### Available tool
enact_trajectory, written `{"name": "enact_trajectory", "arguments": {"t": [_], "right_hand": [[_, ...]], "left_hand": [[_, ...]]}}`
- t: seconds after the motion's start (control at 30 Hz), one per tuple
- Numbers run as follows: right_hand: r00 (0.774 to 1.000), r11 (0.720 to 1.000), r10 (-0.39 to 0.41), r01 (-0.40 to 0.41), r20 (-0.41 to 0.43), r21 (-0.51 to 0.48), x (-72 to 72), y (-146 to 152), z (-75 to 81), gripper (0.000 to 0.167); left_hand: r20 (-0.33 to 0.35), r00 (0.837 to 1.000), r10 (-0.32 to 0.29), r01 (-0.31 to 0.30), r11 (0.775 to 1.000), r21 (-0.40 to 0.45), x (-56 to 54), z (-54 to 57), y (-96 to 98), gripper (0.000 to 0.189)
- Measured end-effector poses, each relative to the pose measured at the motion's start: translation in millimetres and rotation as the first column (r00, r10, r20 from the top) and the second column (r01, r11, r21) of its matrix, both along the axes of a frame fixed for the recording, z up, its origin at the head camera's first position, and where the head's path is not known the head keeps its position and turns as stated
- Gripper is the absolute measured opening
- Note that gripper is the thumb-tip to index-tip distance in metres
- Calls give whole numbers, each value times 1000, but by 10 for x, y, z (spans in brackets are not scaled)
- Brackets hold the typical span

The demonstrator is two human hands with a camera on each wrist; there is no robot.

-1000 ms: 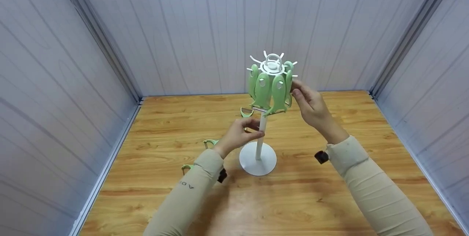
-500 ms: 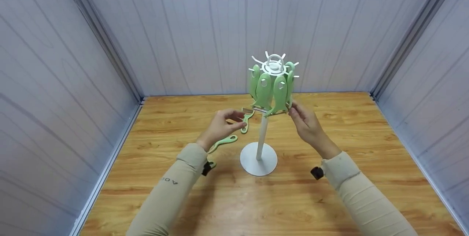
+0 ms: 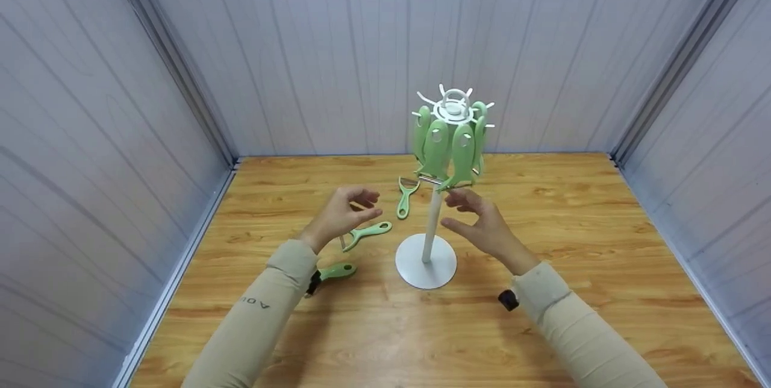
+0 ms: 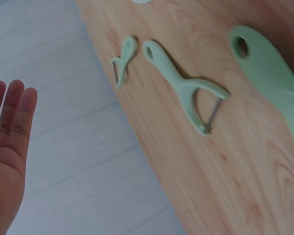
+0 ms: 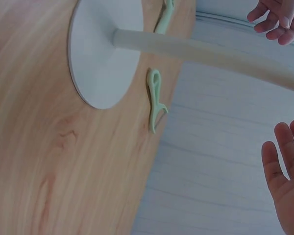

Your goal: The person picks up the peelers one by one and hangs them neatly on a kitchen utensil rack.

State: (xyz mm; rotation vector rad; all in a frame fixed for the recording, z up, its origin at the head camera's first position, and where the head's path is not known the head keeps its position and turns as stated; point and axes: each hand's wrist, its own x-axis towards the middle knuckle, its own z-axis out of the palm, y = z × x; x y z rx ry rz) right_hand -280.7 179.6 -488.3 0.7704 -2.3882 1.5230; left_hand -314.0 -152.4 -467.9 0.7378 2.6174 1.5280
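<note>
A white stand with a round base (image 3: 409, 267) and a thin pole (image 3: 433, 219) carries several green peelers (image 3: 462, 153) hung on its top hooks. Close beside the pole, below the hanging peelers, my right hand (image 3: 482, 228) has parted, relaxed fingers and holds nothing. My left hand (image 3: 343, 213) is raised left of the stand, its fingers loosely bent around air. Three green peelers lie on the table: one behind (image 3: 403, 200), a middle peeler (image 4: 179, 81) near my left hand, and a front peeler (image 3: 338, 270) partly covered by my left wrist camera.
The stand's top has a white ring handle (image 3: 456, 97) and radiating hooks, some bearing no peeler. A wooden table (image 3: 542, 328) lies beneath, with pale panel walls (image 3: 313, 56) at the back and both sides.
My left hand has let go of the pole and moved left, uncovering the loose peelers. My right hand has come down from the hanging peelers to beside the pole.
</note>
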Motion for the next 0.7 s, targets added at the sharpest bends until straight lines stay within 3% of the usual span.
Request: {"name": "enact_trajectory", "arguments": {"t": [0.2,0.53,0.7], "right_hand": [[999,999,37,-36,-8,29,-14,-92,-105,54],[989,997,82,-82,126,-3,-29,-235,-225,41],[987,996,85,-82,138,-28,-46,-265,-294,37]], "left_hand": [[52,999,-16,20,997,-81,65,-130,-185,34],[139,990,-31,62,972,-226,237,-340,-486,34],[126,991,-47,81,957,-280,307,-453,-629,37]]}}
